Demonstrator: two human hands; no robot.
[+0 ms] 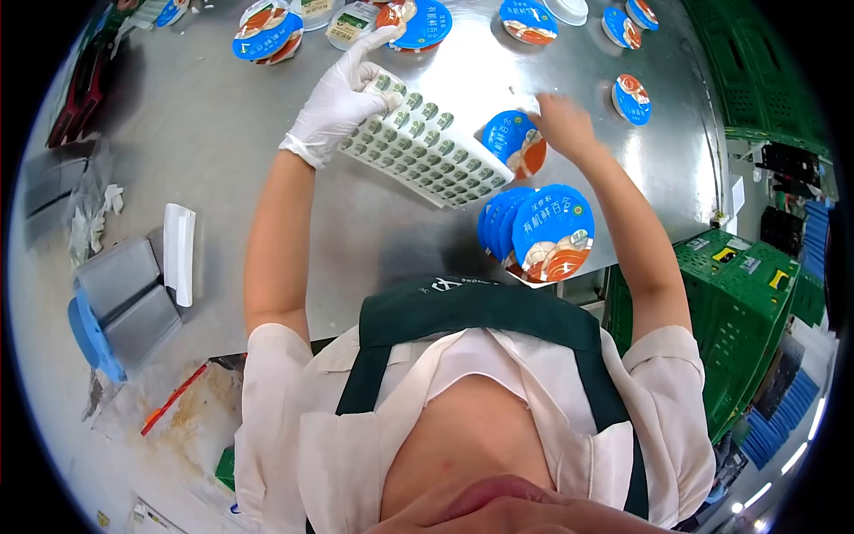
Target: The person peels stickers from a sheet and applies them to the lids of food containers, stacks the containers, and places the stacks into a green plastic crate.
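One dark green apron [480, 313] lies nearest, its white lettering turned away and only partly visible, too incomplete to read. Just beyond it, at the near edge of the metal tabletop [356, 222], leans an overlapping row of round packs [553, 227]; the front one reads "有機鮮百" in white on blue, with a last character I cannot read surely, above a picture of white pieces and an orange bowl. Farther in, the gloved left hand [336, 105] grips the upper left end of a white sticker sheet [427, 142], whose rows of green oval labels are too small to read. Right of the sheet, a single blue-and-orange pack [514, 142] lies beside the bare right hand [562, 125], which is blurred, something white at its fingertips; whether it grasps that, I cannot tell. At the far side are more blue packs [530, 20] and a green-and-white labelled pack [352, 24], its print illegible.
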